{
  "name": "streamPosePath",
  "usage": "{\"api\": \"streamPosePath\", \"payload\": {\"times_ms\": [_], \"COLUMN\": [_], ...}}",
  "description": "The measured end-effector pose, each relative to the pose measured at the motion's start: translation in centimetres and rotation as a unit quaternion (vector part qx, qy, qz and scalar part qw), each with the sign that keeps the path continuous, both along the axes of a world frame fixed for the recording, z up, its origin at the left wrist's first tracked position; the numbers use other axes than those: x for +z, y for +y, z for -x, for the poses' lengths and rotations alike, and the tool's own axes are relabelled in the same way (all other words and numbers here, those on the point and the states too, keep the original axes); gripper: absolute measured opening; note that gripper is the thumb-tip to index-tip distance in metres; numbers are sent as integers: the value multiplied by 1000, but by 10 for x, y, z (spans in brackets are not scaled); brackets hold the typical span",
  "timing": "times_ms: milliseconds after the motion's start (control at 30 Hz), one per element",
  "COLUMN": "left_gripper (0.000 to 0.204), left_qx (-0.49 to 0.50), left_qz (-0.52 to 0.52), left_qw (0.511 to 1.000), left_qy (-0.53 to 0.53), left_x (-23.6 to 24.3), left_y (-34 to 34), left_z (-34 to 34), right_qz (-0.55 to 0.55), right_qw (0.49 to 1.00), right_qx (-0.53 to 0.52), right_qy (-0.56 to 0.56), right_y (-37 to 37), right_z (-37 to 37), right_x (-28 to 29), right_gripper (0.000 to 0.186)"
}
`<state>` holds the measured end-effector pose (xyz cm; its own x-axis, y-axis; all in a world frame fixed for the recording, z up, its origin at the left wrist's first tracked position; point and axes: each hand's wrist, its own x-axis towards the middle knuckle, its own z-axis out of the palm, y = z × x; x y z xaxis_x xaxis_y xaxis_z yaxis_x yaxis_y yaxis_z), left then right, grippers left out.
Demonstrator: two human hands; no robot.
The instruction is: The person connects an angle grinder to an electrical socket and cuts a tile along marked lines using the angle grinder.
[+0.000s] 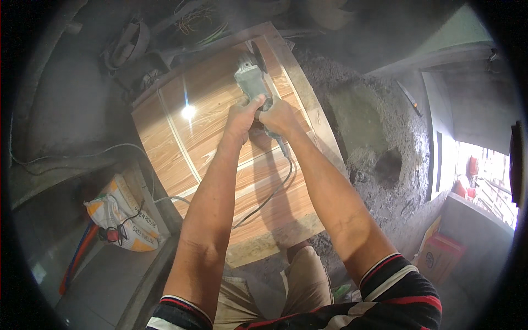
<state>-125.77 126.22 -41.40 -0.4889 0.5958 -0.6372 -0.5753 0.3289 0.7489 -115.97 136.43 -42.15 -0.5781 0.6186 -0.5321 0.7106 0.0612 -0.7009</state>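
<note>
Both of my hands grip a grey angle grinder near the far right part of a wood-grain surface. My left hand is closed around the left side of its body, thumb on top. My right hand wraps the rear end, where the power cord comes out and curves back under my left forearm. A dark disc shows at the tool's far right side. Whether the disc touches the surface, I cannot tell. Pale lines divide the wood-grain surface, and a bright reflection shines on it.
Rough wet-looking cement lies to the right, with a knife-like tool on it. At the left are a white and yellow sack and a cable. A cardboard box stands at the lower right. Dusty haze hangs at the far side.
</note>
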Motion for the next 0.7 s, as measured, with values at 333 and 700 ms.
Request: {"api": "streamPosePath", "payload": {"times_ms": [333,700], "left_gripper": [52,46], "left_qx": [0,-13], "left_qz": [-21,-1], "left_qw": [1000,1000], "left_qy": [-3,12], "left_x": [-1,-20], "left_y": [-3,-5], "left_z": [-9,1], "right_qz": [1,-4], "right_qw": [1000,1000], "right_qx": [8,8], "right_qy": [-10,-8], "right_y": [-3,-5], "right_z": [-10,-7], "right_x": [21,21], "right_gripper": [63,60]}}
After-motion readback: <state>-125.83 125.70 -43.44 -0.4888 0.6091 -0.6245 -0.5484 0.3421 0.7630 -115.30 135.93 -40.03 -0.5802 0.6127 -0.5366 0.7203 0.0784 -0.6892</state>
